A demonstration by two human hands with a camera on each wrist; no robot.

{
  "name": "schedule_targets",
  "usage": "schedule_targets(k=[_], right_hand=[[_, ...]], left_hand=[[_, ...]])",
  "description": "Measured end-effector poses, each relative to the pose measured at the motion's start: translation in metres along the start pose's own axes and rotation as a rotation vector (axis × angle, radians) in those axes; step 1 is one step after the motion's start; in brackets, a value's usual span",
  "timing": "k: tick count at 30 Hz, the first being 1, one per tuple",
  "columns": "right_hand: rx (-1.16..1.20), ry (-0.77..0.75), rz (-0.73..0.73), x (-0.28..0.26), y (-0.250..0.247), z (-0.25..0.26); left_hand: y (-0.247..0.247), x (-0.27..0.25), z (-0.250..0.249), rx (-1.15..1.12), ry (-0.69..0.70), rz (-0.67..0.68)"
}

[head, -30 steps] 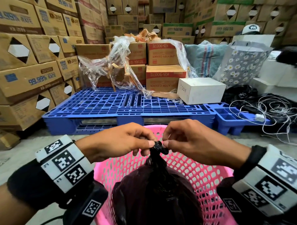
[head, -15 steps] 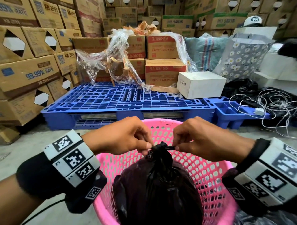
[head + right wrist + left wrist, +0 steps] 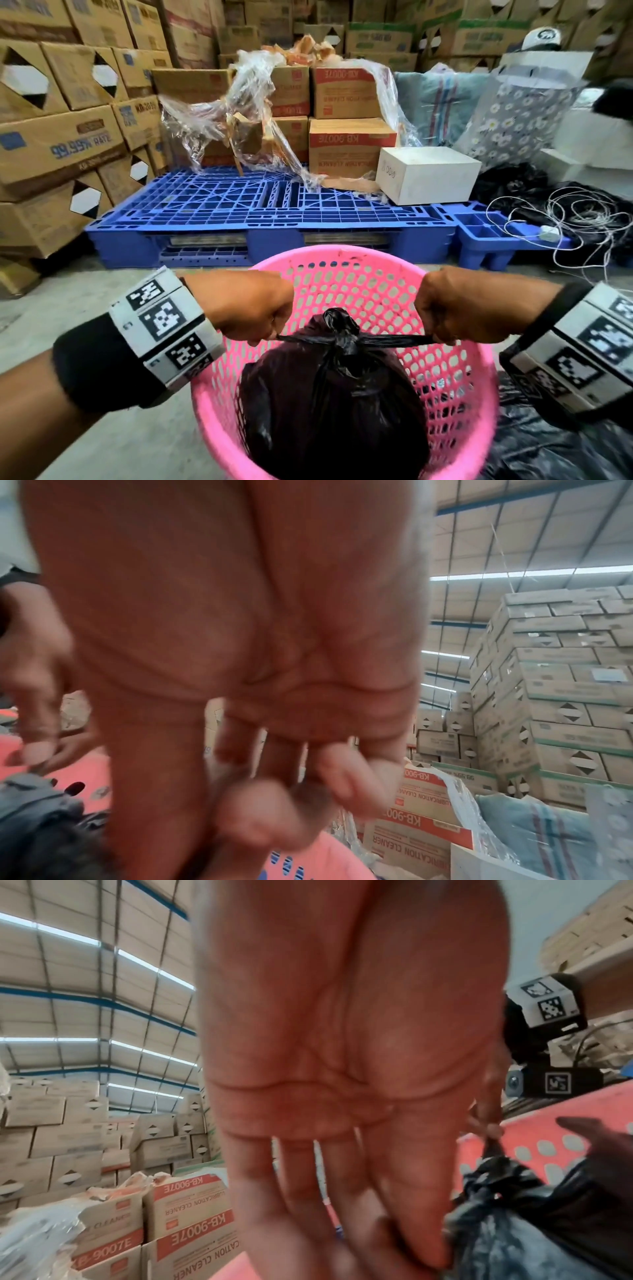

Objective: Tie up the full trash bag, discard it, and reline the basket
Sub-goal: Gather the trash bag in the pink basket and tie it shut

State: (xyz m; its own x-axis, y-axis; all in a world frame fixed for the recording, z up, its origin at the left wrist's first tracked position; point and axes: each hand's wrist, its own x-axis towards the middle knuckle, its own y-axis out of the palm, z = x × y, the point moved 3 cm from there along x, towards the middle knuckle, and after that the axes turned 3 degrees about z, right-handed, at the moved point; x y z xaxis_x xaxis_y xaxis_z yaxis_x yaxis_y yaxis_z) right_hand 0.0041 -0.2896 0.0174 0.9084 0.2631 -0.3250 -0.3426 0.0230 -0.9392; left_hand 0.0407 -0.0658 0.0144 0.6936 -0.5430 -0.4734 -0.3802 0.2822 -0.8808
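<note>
A full black trash bag point(image 3: 329, 411) sits inside a pink mesh basket point(image 3: 455, 387) on the floor. Its neck is gathered into a knot point(image 3: 342, 337) with two thin black tails stretched out sideways. My left hand point(image 3: 260, 315) pinches the left tail and my right hand point(image 3: 442, 317) pinches the right tail, both fists curled, one on each side of the knot. In the left wrist view the left hand point(image 3: 424, 1253) meets the crumpled bag point(image 3: 514, 1218) at its fingertips. In the right wrist view the right hand point(image 3: 274, 818) is curled beside the bag point(image 3: 44, 831).
A blue plastic pallet point(image 3: 274, 212) lies just beyond the basket, carrying cardboard boxes point(image 3: 349, 147), loose clear wrap point(image 3: 219, 116) and a white box point(image 3: 428, 174). Stacked cartons point(image 3: 61, 137) wall the left. Tangled white cord point(image 3: 575, 219) and black plastic point(image 3: 548, 445) lie at right.
Both hands have moved apart sideways from the bag's neck, drawing the two tails out taut and pulling the knot tight. The view has tipped down a little.
</note>
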Motion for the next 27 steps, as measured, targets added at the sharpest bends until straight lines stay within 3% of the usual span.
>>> schedule_targets(k=[3, 7, 10, 14, 17, 21, 24, 27], right_hand=[[0.105, -0.071, -0.204, -0.003, -0.017, 0.001], [0.517, -0.294, -0.320, -0.006, -0.041, 0.024], [0.604, -0.405, -0.345, -0.001, -0.040, 0.045], [0.707, -0.419, -0.321, 0.003, -0.037, 0.044], [0.491, -0.299, -0.339, 0.002, -0.039, 0.015], [0.006, 0.038, -0.035, 0.013, -0.002, -0.033], [-0.026, -0.013, 0.072, 0.024, 0.036, -0.047], [-0.019, -0.041, 0.053, 0.026, 0.048, -0.053]], left_hand=[[-0.020, -0.006, 0.007, 0.023, 0.027, -0.258], [-0.043, -0.009, -0.004, -0.354, 0.168, -0.417], [-0.043, -0.004, -0.019, -0.531, 0.264, -0.336], [-0.039, 0.000, -0.020, -0.605, 0.325, -0.229], [-0.038, 0.003, -0.010, -0.644, 0.300, -0.204], [-0.042, 0.006, 0.000, -0.583, 0.267, -0.144], [-0.046, 0.014, 0.006, -0.559, 0.249, -0.106], [-0.047, 0.024, 0.011, -0.531, 0.233, -0.080]])
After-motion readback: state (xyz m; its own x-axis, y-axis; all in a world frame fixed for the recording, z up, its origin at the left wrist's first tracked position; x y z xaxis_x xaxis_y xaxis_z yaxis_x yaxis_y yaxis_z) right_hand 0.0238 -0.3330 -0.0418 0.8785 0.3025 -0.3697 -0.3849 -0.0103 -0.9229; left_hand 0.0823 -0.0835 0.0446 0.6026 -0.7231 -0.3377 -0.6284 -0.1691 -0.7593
